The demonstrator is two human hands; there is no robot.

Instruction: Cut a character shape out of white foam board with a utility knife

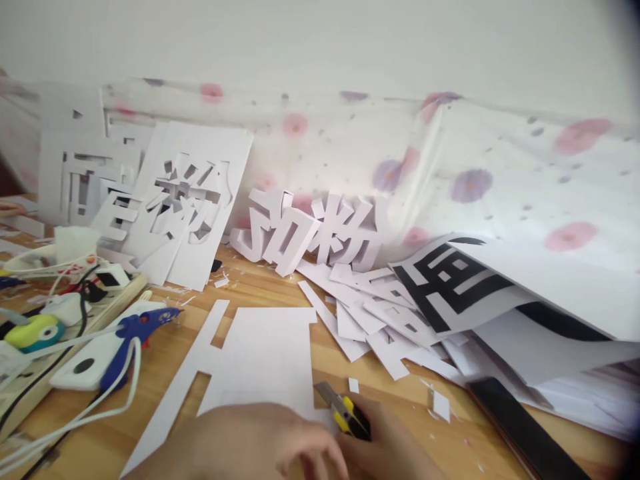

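Observation:
My right hand grips a yellow and black utility knife, its blade out and pointing up and to the left. Close beside it, my left hand lies across the near part of a cut white board, with its fingers curled in and blurred. Whatever may be inside those fingers is hidden. The board lies flat on the wooden table and has rectangular notches along its left side. A small white offcut sits just beyond the knife.
White cut-out characters stand by the flowered wall covering. Stencil boards lean at left. A blue glue gun and power strip with cables occupy the left. Offcuts, a printed sheet and a black bar lie right.

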